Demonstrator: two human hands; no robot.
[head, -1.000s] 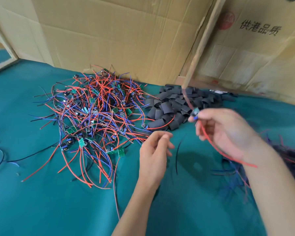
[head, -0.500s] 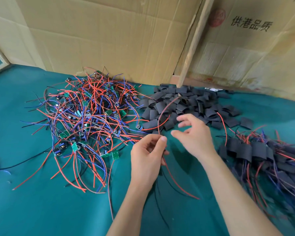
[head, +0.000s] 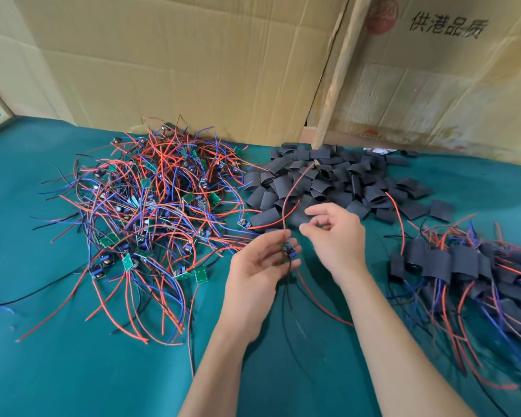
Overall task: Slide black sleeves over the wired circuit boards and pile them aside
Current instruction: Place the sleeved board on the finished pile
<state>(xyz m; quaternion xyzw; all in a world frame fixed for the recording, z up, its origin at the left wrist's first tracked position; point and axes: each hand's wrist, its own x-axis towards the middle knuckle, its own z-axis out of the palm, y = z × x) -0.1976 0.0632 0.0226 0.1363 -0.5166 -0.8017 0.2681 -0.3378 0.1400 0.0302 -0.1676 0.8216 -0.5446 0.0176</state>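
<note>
Head view: left hand (head: 259,266) pinches bare board (head: 290,248); right hand (head: 334,233) loose, empty, just beside it. Sleeve heap (head: 337,182) behind board, big unsleeved tangle (head: 151,212) left, smaller finished pile (head: 463,266) right. Most left.

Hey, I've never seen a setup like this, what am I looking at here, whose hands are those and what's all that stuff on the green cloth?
There is no machine. The one picture comes from a camera worn on a person's head, looking down at their two bare hands.

On the teal cloth-covered table lie three heaps: a tangle of small green circuit boards with red, blue and black wires on the left, a pile of flat black sleeves at the back, and sleeved boards on the right. Cardboard sheets stand behind.

The left hand pinches one small wired circuit board, its wires trailing. The right hand hovers beside it, fingers loosely curled, holding nothing.
</note>
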